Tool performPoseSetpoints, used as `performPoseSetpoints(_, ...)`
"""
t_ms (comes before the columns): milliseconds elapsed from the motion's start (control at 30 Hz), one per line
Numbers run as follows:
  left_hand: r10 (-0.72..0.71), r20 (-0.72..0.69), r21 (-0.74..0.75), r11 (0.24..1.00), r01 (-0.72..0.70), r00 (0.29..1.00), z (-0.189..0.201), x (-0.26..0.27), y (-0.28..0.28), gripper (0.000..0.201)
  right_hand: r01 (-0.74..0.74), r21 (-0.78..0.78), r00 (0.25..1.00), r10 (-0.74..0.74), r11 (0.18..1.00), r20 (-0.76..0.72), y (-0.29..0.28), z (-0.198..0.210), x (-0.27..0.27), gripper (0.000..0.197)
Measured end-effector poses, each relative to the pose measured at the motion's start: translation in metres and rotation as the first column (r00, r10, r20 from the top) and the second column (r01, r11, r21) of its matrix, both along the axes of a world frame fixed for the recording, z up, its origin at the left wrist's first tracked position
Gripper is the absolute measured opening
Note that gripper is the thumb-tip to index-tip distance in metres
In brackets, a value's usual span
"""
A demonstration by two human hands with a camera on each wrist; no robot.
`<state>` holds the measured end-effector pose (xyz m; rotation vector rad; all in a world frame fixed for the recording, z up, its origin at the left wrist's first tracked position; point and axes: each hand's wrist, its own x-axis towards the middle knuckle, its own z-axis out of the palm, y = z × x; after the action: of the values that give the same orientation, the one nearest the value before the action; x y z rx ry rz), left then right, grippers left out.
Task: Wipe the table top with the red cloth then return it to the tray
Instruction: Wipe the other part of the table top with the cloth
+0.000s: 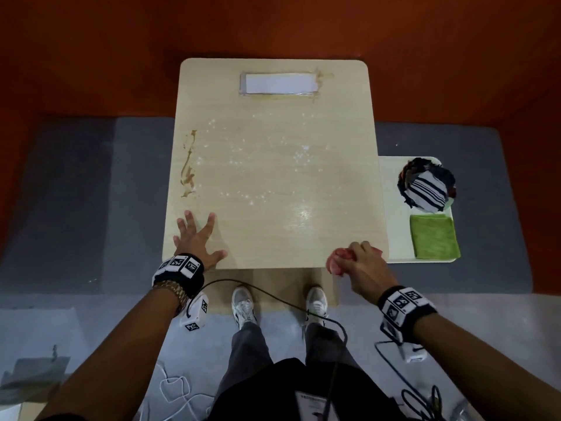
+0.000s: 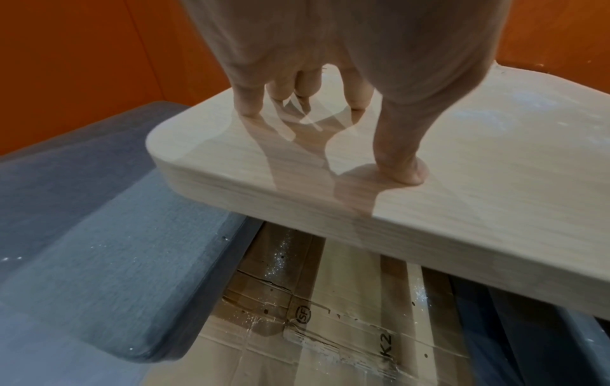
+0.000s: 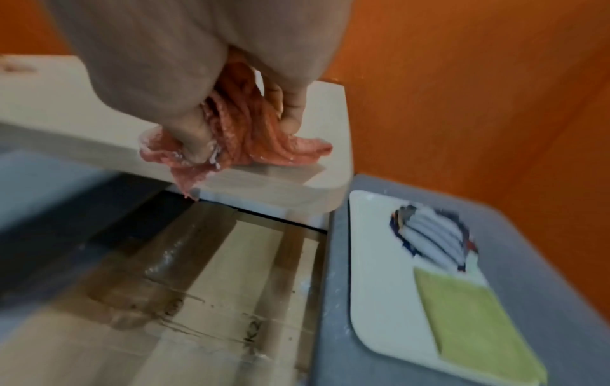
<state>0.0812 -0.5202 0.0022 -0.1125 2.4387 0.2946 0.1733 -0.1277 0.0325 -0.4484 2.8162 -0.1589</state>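
Note:
The red cloth is bunched in my right hand at the near right corner of the pale wooden table top. In the right wrist view the fingers curl round the crumpled red cloth, which touches the table corner and hangs over its edge. My left hand lies flat with spread fingers on the near left corner. The left wrist view shows its fingertips pressing on the table top. White specks and a brown smear mark the top. The white tray sits to the right.
The tray carries a folded green cloth and a bowl of striped cloth. A white label with brown residue lies at the table's far end. Grey cushions flank the table; cardboard and cables lie on the floor.

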Motion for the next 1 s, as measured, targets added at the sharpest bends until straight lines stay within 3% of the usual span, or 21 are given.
performPoseSetpoints(67,0.002,-0.007,0.003,1.000,-0.002,1.000,-0.001,0.000,0.001,0.104,0.027,0.025,1.000,-0.027,0.999,-0.006,0.002,0.001,0.001,0.034)
performPoseSetpoints(200,-0.008,-0.004,-0.030,1.000,0.008,1.000,-0.001,0.000,0.002,0.104,-0.023,-0.040,1.000,0.024,0.999,0.013,-0.057,-0.006,-0.008,0.022)
performPoseSetpoints(433,-0.037,0.000,-0.081,0.996,0.037,0.999,0.003,-0.003,0.003,0.105,-0.003,0.019,1.000,0.003,1.000,-0.007,-0.001,0.003,-0.007,0.026)
performPoseSetpoints(633,-0.039,-0.003,-0.080,0.996,0.039,0.999,0.003,-0.004,0.002,0.107,-0.146,0.012,0.988,0.146,0.989,0.044,-0.051,-0.004,-0.012,0.027)
performPoseSetpoints(733,-0.040,-0.005,-0.081,0.996,0.040,0.999,0.002,-0.005,0.001,0.108,-0.014,-0.036,1.000,0.015,0.999,0.023,-0.009,0.002,-0.012,0.023)
performPoseSetpoints(833,-0.033,0.009,-0.100,0.994,0.034,0.999,0.002,-0.004,0.004,0.108,0.120,0.015,0.993,-0.120,0.993,0.021,0.021,0.004,-0.014,0.029)
performPoseSetpoints(933,-0.035,0.014,-0.100,0.994,0.036,0.999,0.003,-0.004,0.006,0.107,0.189,-0.003,0.980,-0.188,0.982,0.060,-0.019,0.003,-0.022,0.026)
performPoseSetpoints(1000,-0.027,-0.005,-0.081,0.996,0.027,1.000,0.004,-0.003,0.004,0.107,0.146,-0.044,0.988,-0.143,0.988,0.067,-0.052,0.000,-0.024,0.025)
